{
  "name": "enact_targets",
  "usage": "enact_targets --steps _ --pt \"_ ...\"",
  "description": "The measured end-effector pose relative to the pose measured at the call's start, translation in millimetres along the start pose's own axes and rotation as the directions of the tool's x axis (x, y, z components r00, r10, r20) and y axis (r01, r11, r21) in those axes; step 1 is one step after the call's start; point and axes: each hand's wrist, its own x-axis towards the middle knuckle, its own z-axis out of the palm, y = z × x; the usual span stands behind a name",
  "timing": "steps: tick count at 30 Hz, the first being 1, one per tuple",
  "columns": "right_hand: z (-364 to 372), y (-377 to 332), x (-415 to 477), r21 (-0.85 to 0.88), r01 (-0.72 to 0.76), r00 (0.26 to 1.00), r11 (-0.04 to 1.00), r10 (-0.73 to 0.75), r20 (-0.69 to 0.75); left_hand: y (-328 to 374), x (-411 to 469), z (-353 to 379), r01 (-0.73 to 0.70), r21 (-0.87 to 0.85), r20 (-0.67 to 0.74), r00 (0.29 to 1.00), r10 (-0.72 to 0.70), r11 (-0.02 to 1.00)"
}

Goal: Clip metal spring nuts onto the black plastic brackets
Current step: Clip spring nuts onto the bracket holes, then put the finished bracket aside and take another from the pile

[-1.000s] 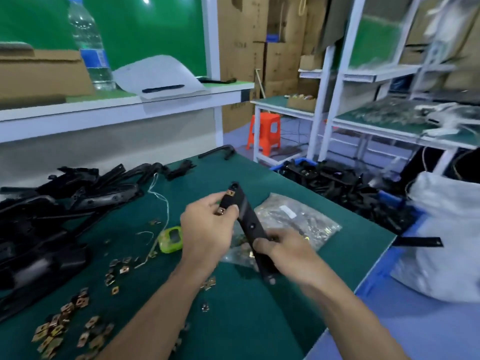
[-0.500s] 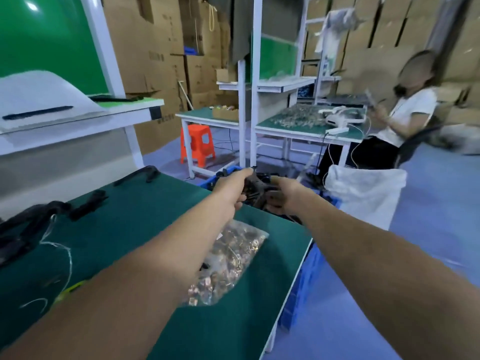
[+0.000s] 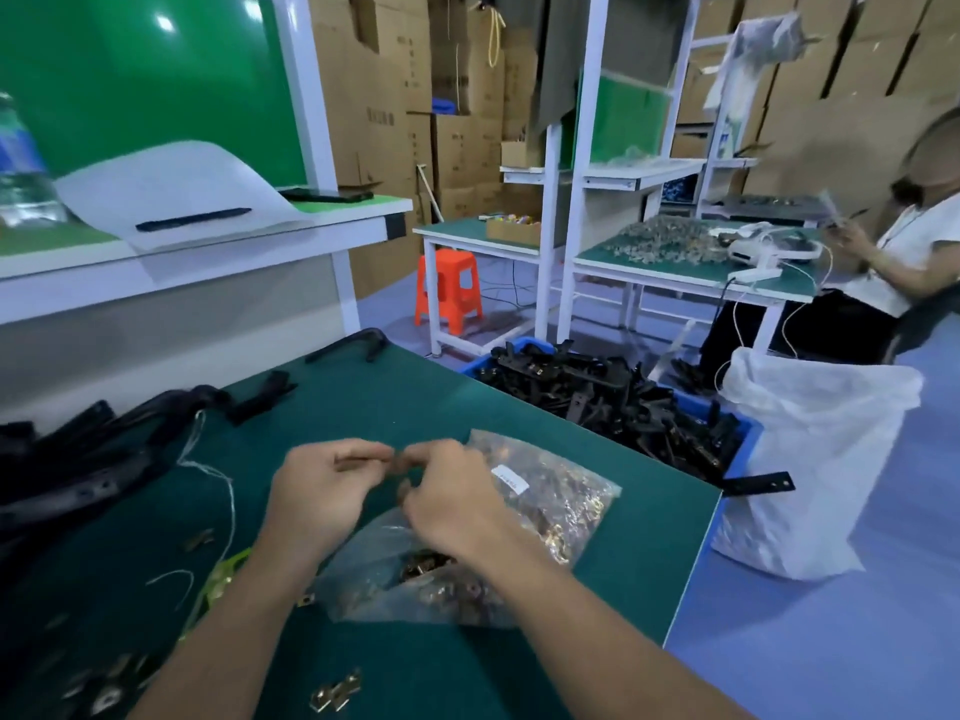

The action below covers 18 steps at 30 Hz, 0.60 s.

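Our left hand [image 3: 322, 498] and right hand [image 3: 454, 504] meet over the bag [image 3: 550, 491], fingers curled — grasp blurred, we cannot tell. We advise isolating one spring nut [image 3: 335, 694].

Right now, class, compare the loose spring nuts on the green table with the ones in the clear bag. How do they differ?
The loose spring nuts lie few and scattered, bare on the green table; the bagged spring nuts are heaped in great number. The loose ones sit near left; the bagged ones lie further right, inside the clear bag. Both look brass-coloured metal on one table.
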Motion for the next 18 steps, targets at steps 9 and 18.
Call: enact_targets --steps 9,18 --pt "74.3 -69.0 -4.6 0.06 0.108 0.959 0.992 -0.12 0.257 -63.7 -67.5 -91.9 0.158 0.126 -0.299 0.948 -0.114 0.979" --pt "176.4 -114.3 29.2 -0.005 0.12 0.888 0.993 -0.106 0.447 -123.4 -153.5 -159.7 0.424 0.225 -0.494 0.826 -0.272 0.878"
